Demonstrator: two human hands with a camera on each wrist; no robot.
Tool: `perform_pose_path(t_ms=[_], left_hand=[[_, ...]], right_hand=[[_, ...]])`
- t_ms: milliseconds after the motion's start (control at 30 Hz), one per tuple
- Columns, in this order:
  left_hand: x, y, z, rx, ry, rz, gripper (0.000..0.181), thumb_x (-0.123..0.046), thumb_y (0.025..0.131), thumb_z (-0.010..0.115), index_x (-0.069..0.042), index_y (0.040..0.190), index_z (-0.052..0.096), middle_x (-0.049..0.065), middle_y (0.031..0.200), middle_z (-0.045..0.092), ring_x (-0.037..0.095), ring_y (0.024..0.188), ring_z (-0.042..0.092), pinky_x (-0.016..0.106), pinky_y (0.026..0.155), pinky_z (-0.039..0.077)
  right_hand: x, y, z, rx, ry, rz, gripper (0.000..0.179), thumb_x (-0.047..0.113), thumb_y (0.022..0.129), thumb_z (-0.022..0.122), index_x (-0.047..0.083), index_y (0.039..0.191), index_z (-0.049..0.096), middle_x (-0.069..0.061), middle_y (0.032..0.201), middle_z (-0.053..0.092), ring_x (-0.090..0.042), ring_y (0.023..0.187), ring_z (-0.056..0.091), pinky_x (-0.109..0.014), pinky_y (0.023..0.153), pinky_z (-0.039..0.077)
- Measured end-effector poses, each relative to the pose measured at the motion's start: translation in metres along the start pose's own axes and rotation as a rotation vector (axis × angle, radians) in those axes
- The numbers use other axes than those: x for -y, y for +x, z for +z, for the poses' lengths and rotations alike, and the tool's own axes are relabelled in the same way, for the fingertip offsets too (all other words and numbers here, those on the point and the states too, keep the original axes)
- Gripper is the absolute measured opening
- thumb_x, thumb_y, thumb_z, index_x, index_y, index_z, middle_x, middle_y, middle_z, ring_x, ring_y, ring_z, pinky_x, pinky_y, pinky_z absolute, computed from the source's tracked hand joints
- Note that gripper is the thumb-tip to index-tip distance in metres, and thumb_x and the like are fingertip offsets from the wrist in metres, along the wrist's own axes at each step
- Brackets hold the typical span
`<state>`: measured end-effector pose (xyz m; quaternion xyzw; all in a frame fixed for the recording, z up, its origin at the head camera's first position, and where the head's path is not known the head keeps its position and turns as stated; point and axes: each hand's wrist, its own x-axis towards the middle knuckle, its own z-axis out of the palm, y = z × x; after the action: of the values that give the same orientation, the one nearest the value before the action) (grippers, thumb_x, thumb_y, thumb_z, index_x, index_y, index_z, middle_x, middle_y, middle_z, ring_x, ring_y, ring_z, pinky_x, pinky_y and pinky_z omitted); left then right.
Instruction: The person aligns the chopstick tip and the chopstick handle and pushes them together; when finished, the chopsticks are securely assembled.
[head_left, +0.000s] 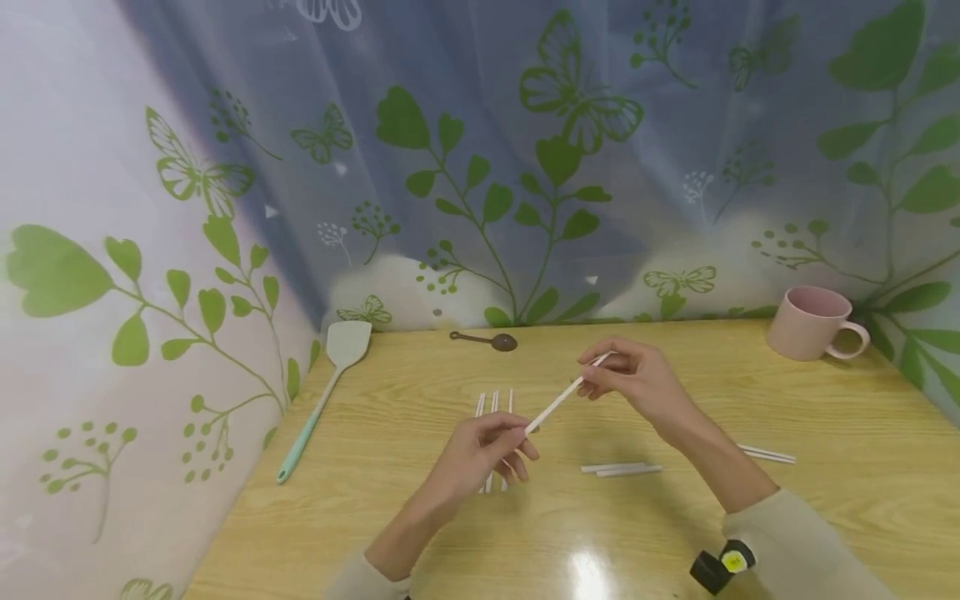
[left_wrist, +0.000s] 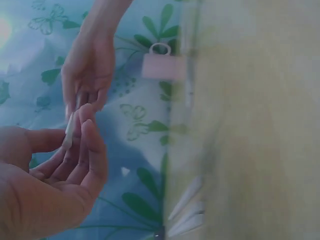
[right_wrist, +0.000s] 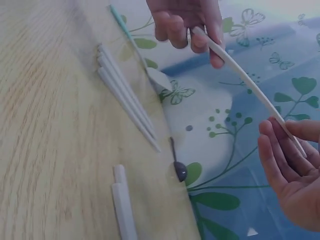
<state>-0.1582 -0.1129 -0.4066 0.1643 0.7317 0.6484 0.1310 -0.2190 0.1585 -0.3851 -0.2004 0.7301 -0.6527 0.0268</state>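
A white chopstick [head_left: 557, 406] is held aslant above the table, rising from left to right. My left hand [head_left: 478, 454] pinches its lower end between thumb and fingers. Near the upper end, my right hand [head_left: 637, 379] grips it the same way. Under and behind the left hand lie several white chopsticks [right_wrist: 127, 95], side by side and partly hidden in the head view. Two shorter-looking white sticks [head_left: 626, 470] rest on the table below the right hand. More white chopsticks [head_left: 772, 456] lie past the right forearm, which partly covers them.
A pale spatula [head_left: 348, 343] with a mint handle lies along the table's left side. At the back edge is a small dark brown spoon [head_left: 502, 342]. The pink mug [head_left: 802, 325] stands at the back right. A patterned curtain [head_left: 480, 167] hangs behind the wooden table [head_left: 862, 517].
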Motion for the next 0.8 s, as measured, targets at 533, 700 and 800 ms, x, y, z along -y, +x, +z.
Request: perform_pose_path(t_ms=[533, 700, 800], left_hand=[[0.033, -0.028, 0.007, 0.061, 0.133, -0.262, 0.025, -0.023, 0.106, 0.060, -0.001, 0.117, 0.065, 0.009, 0.091, 0.077, 0.027, 0.067, 0.073, 0.027, 0.046, 0.055], [0.036, -0.034, 0.004, 0.077, 0.062, -0.312, 0.039, -0.023, 0.106, 0.060, 0.003, 0.134, 0.052, 0.014, 0.095, 0.076, 0.023, 0.066, 0.072, 0.027, 0.046, 0.056], [0.039, -0.037, 0.003, 0.089, -0.006, -0.323, 0.052, -0.024, 0.106, 0.059, 0.006, 0.145, 0.041, 0.016, 0.103, 0.072, 0.022, 0.072, 0.072, 0.029, 0.050, 0.059]], right_hand=[[-0.058, 0.040, 0.044, 0.183, 0.040, 0.144, 0.044, 0.003, 0.100, 0.067, -0.010, 0.138, 0.046, -0.031, 0.111, 0.072, -0.033, 0.089, 0.075, -0.052, 0.088, 0.061], [-0.072, 0.049, 0.053, 0.176, 0.063, 0.214, 0.045, -0.002, 0.100, 0.065, -0.013, 0.139, 0.045, -0.036, 0.114, 0.069, -0.029, 0.088, 0.076, -0.047, 0.087, 0.062], [-0.077, 0.054, 0.056, 0.171, 0.077, 0.250, 0.045, -0.004, 0.099, 0.065, -0.014, 0.139, 0.045, -0.036, 0.113, 0.070, -0.028, 0.087, 0.076, -0.044, 0.084, 0.063]])
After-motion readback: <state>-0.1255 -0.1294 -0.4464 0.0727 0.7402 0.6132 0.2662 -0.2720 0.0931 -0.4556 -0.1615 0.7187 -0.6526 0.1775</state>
